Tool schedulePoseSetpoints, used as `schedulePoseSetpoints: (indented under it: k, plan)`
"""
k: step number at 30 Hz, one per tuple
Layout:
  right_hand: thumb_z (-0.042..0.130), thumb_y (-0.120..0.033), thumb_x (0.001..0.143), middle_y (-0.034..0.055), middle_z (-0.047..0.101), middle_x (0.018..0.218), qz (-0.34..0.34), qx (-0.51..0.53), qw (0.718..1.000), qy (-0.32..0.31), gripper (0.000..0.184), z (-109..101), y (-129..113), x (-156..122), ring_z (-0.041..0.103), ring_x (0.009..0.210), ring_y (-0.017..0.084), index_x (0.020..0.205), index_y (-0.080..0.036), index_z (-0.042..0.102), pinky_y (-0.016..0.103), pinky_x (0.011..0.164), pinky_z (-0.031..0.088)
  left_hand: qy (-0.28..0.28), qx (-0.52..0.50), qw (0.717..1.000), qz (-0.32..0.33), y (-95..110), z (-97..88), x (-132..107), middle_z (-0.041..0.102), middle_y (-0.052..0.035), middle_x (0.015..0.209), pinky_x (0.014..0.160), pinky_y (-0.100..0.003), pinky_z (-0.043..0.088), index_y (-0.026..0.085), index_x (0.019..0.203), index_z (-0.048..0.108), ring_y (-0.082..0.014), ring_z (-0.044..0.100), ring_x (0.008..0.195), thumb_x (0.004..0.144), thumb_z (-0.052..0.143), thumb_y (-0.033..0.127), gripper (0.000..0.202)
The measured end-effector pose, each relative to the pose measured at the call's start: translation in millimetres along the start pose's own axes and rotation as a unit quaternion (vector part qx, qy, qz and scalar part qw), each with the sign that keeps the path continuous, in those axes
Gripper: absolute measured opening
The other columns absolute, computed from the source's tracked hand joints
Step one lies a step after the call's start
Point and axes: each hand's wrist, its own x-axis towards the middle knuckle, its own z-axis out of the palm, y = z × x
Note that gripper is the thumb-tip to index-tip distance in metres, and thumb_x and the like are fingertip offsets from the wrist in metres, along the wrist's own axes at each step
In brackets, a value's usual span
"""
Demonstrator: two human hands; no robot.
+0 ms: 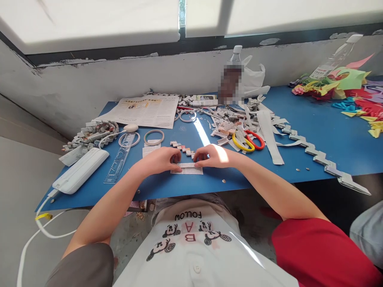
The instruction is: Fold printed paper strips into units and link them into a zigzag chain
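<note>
A small piece of printed newspaper lies on the blue table near its front edge, with a fold along its upper side. At its left end my left hand has its fingers curled, thumb and fingertips on the paper. My right hand pinches the right end in the same way. Just behind the hands is a short zigzag chain of folded paper, its near end partly hidden. Another newspaper piece lies by my left hand, beneath a tape roll.
A white power strip, clear ruler and coiled paper chain are on the left. A newspaper sheet lies behind. Scissors rest by paper scraps. A long paper chain reaches the right edge. A bottle stands behind.
</note>
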Motion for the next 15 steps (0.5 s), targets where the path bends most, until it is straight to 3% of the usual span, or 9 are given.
schedulePoseSetpoints:
  k: [9,15]
  plan:
    - [0.067,-0.038,0.075,0.0015,0.063,0.075,-0.020,0.007,1.000,0.008,0.020,7.0,4.8,3.1,0.052,0.064,0.014,0.080,-0.019,0.066,0.026,0.057,0.039,0.001,-0.041,0.999,0.023,-0.9,0.3,-1.1,0.064,-0.0062,0.105,0.070,-0.028,0.044,0.021,0.105,0.066,-0.0228,0.060,0.090,0.070,0.068,0.048,0.043]
    - [0.069,-0.037,0.073,0.0023,0.068,0.080,0.005,0.022,1.000,0.013,0.019,0.9,1.5,0.9,0.057,0.069,0.015,0.078,-0.019,0.064,0.026,0.059,0.041,-0.008,-0.067,0.998,0.004,-3.1,-0.4,-0.3,0.071,-0.0022,0.089,0.069,-0.026,0.045,0.021,0.094,0.071,-0.0205,0.062,0.082,0.076,0.061,0.045,0.032]
